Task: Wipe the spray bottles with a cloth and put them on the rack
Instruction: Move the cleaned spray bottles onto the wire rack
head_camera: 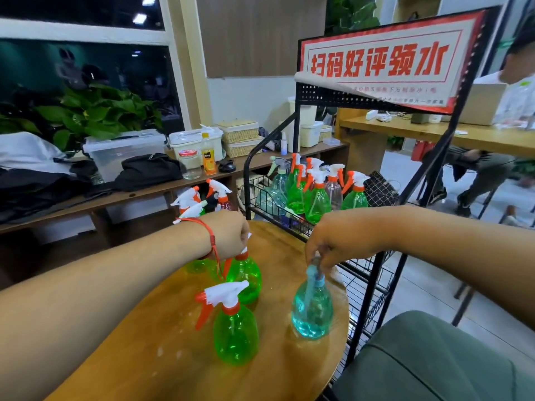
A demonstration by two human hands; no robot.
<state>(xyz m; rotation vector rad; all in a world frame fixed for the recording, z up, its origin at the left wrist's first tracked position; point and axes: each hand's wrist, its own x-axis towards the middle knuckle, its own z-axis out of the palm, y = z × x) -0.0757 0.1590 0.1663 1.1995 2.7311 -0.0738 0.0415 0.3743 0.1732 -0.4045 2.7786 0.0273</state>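
Left grip (228,234): I see it clenched over the white spray head of a green bottle (246,274) that stands on the desk (162,357).
Front green bottle (236,334): upright and free, just nearer me than the held one, with its orange trigger pointing left.
Blue bottle (312,309): upright near the desk's right edge, apart from the green pair.
Right grip (327,241): its fingers pinch the blue bottle's top; I cannot make out the head under them.
Rack (333,95): just beside the desk on the right; its wire basket holds a cluster of bottles (317,198).
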